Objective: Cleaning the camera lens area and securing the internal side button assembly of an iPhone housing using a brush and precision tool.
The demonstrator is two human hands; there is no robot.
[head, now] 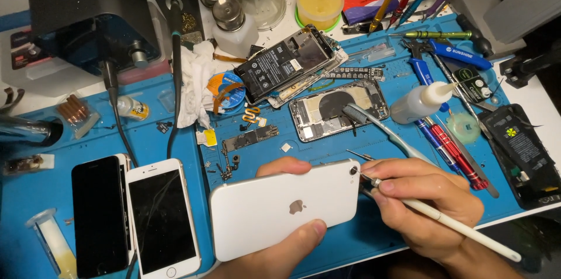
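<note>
Head view, left hand: we see our left hand (pixel 289 220) half curled around the white phone (pixel 285 210), thumb pressed on the near long edge and a fingertip showing over the far edge, so the phone is clamped between them.
Head view, right hand: our right hand (pixel 423 200) is closed in a pen grip on a slim white tool (pixel 461 227), fingers bunched near its metal front end.
White phone: it lies back-up across the left hand, just left of the right hand, its camera corner touching the tool's tip.
White tool: its shaft runs out past the right wrist, away from the phone.
Beyond the right hand: an opened phone chassis (pixel 339 114) and a second opened phone with its black battery (pixel 289 66) lie on the blue work mat (pixel 35 191).
Left of the left hand: a white-fronted phone (pixel 162 219) and a black-fronted phone (pixel 99 216) lie side by side, well apart from the fingers.
Far side of the right hand: a white squeeze bottle (pixel 422 101) and red screwdrivers (pixel 459 156).
</note>
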